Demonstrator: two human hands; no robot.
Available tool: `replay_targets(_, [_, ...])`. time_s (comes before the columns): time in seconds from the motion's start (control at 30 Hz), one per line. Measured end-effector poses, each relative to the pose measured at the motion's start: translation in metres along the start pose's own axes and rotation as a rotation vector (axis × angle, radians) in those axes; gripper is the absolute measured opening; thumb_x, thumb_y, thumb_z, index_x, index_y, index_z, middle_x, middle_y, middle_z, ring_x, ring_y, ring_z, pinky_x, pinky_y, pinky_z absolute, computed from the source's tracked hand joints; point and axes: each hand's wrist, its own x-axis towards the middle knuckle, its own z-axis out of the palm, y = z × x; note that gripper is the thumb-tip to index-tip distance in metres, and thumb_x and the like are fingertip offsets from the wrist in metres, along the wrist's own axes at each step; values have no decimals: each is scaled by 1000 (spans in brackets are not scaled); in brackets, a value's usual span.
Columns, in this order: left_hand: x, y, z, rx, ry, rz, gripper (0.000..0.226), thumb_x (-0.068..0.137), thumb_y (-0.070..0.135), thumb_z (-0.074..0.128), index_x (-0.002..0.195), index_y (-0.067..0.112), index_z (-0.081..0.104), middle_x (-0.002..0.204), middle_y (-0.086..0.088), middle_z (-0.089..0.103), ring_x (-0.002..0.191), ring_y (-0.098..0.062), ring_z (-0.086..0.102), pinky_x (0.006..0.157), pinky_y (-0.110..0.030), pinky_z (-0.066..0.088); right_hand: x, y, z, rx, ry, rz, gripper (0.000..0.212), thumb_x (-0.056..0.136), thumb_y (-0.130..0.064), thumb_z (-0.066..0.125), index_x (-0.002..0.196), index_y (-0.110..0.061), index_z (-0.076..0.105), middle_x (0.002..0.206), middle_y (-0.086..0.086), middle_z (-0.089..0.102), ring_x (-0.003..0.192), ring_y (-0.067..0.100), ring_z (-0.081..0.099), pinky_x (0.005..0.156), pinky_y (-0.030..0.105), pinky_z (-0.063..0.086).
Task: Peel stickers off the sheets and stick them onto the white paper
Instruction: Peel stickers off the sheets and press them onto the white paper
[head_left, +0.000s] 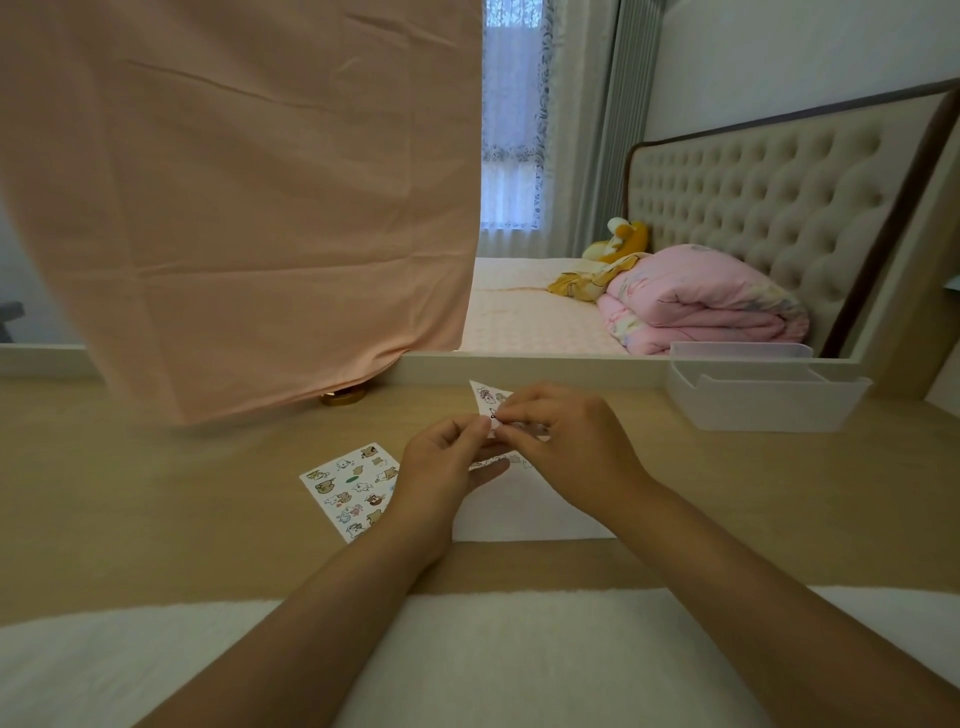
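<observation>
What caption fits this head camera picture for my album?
The left hand and right hand pinch a sticker sheet over white paper; another sheet lies beside it.

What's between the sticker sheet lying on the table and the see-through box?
In the head view, both hands: the left hand and right hand pinch a second sticker sheet there, above the white paper.

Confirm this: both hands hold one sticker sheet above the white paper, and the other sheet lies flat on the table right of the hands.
One thing is wrong. In the head view the other sheet lies flat on the table left of the hands, not right. The left hand and right hand do hold one sticker sheet above the white paper.
</observation>
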Motion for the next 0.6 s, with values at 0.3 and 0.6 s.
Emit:
replay_targets(0.3, [-1, -2, -1, 156, 58, 159, 17, 100, 15, 58, 102, 5, 72, 95, -2, 77, 92, -14, 74, 77, -24, 60, 0, -9, 0, 169, 30, 142, 10, 84, -23, 81, 94, -20, 82, 93, -12, 76, 88, 0, 68, 81, 19, 53])
replay_targets(0.6, [0, -2, -4, 241, 58, 247, 14, 100, 12, 58, 100, 7, 72, 95, -7, 75, 90, -18, 74, 77, -27, 61, 0, -13, -5, 282, -56, 183, 16, 89, -18, 76, 102, -25, 81, 93, -14, 77, 87, -3, 70, 82, 23, 57])
